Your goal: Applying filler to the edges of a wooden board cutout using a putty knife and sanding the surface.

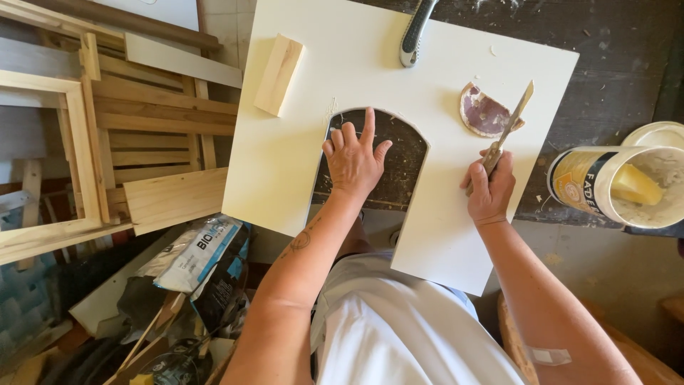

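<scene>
Left hand [354,160] rests spread inside the white board's [299,142] arched cutout edge; right hand [490,187] grips a putty knife [514,117].

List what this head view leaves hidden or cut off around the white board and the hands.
- Tool handle: its far end cut off by the top edge.
- Putty knife: its handle hidden inside the right hand.
- Tub: right side cut off by the frame edge.
- White board: near edge partly hidden by the arms and shirt.

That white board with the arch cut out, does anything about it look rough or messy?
Yes. The white board has a ragged arch edge near the left hand, and crumbs of debris lie on the dark table. The tub lies tipped on its side.
</scene>
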